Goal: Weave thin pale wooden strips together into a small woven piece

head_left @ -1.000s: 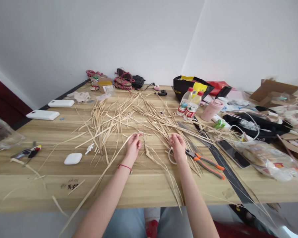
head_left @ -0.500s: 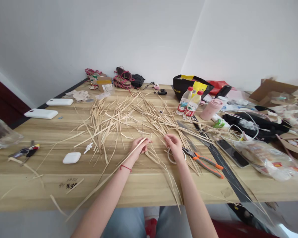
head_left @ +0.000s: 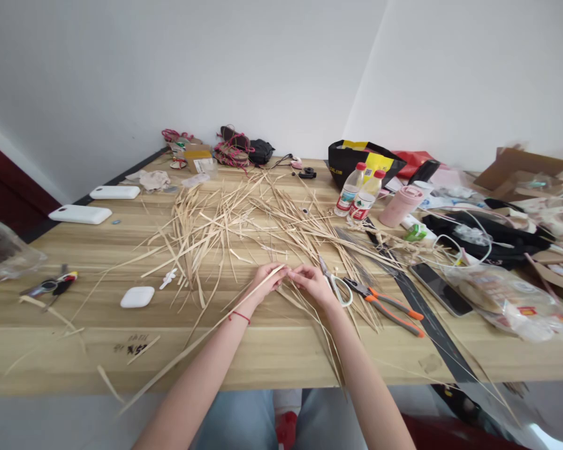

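My left hand (head_left: 264, 281) is closed on a long pale straw strip (head_left: 187, 351), which runs down over my left forearm past the table's front edge. Fingertips of my right hand (head_left: 311, 284) are pinched together against the left fingertips, at the strip's upper end. Whatever small piece lies between the right fingers is hidden. More thin strips (head_left: 326, 340) trail down from beneath the hands toward the table edge. Just right of my right hand lie white-handled scissors (head_left: 341, 292), and beyond them pliers (head_left: 389, 307) with orange and grey handles. A loose heap of straw strips (head_left: 216, 228) spreads behind both hands.
Two bottles (head_left: 363, 199) and a pink cup (head_left: 401, 206) stand at the back right. A phone (head_left: 441, 289) and a plastic bag (head_left: 511, 303) lie on the right. A white earphone case (head_left: 137, 297) and small tools (head_left: 51, 286) are on the left.
My right hand has moved left and now meets my left hand at the strip's end. The scissors beside it show more fully. My left hand has hardly moved.
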